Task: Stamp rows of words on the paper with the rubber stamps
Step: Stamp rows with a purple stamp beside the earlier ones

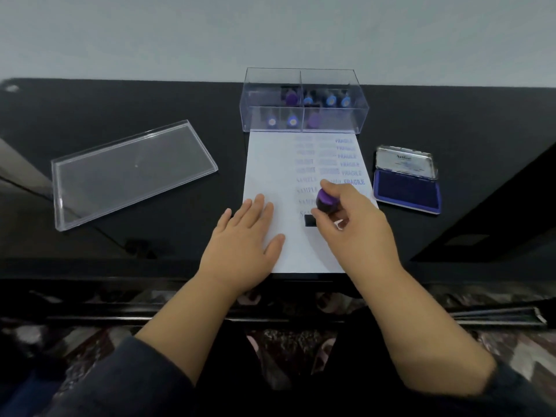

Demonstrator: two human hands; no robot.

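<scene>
A sheet of white paper [270, 164] is laid on a dark table [180, 100], its far edge touching a clear compartmented box [305, 100] in which the spare rubber stamps [291, 99] are stood upright. The left hand [245, 236] is spread flat on the near left part of the sheet, fingers straight and slightly fanned; the sheet is judged to be pinned in this way so that it does not slide under the stamping pressure. A purple-knobbed stamp [325, 203] is gripped by the right hand [358, 224], thumb and fingers curled round its handle, and its dark base [310, 220] is set on or just above the paper; contact cannot be told for certain. The base is placed directly below a column of faint "SAMPLE" prints [307, 189], so the next word of that column appears to be in hand. Columns of darker prints, the right-most reading "FRAGILE" [350, 164], are seen farther up the sheet. An open ink pad [406, 191], lid raised, is kept just beside the right edge of the paper, presumably within easy reach for re-inking. The lid of the box [132, 173] is set aside, well apart to the left.
</scene>
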